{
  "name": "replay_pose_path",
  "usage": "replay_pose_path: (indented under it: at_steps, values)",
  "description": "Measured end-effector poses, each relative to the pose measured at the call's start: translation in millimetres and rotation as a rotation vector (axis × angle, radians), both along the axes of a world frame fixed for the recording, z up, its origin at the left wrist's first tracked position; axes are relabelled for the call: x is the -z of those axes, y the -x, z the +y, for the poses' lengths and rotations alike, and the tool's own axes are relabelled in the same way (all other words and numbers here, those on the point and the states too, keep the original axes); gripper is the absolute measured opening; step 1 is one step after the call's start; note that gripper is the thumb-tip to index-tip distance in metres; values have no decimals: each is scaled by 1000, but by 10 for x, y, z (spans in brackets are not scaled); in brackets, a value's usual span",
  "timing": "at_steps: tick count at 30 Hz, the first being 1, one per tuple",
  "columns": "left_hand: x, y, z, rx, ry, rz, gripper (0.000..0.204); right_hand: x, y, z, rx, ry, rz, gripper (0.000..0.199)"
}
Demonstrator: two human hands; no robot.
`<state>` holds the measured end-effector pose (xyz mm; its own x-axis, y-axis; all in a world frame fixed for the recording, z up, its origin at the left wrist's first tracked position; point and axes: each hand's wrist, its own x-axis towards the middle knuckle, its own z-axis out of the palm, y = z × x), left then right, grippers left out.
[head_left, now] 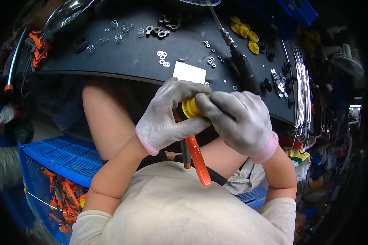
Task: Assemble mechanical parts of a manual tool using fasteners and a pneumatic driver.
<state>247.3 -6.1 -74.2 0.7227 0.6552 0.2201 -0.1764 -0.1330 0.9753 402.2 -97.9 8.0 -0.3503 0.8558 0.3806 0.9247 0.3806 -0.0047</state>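
In front of my body, my left hand (165, 112), in a grey glove with a pink cuff, is closed around the head of a tool with an orange lever (198, 163) and a dark grip beside it. A round yellow cap (191, 108) sits at the top of the tool. The fingers of my right hand (243, 122), also gloved, are closed on this cap from the right. The exact kind of tool is partly hidden by both hands. Just beyond the hands, a white card (190, 72) lies at the table's near edge.
Springs (118, 38), white washers (162, 58) and yellow caps (253, 47) lie on the dark table (110, 61). A black air tool (243, 65) with a hose rests toward the right. Metal rods (301, 90) stand at the far right. A blue crate (61, 159) holds orange tools at lower left.
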Motion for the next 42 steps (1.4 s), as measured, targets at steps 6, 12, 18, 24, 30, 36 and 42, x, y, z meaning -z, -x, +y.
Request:
replay_pose_path:
  at_steps: [6,12,18,24,30,36,42]
  values:
    - [61,13,-25,-6,-146,-8,49,105,93,-105,92,37,88,24]
    - [-4,35,2,4,-98,37,46,-42,48,43,185,178,535,21]
    - [8,22,13,3,-132,17,47,-102,52,67,159,224,527,17]
    - [4,26,4,-44,-208,15,46,-115,101,63,90,50,222,19]
    - [24,6,-20,-100,-229,-3,46,-183,238,49,265,189,269,17]
    - [67,68,-64,-144,-206,-15,72,-203,41,-9,164,367,487,20]
    - [205,8,-73,-177,-399,120,67,-121,102,-60,260,227,615,41]
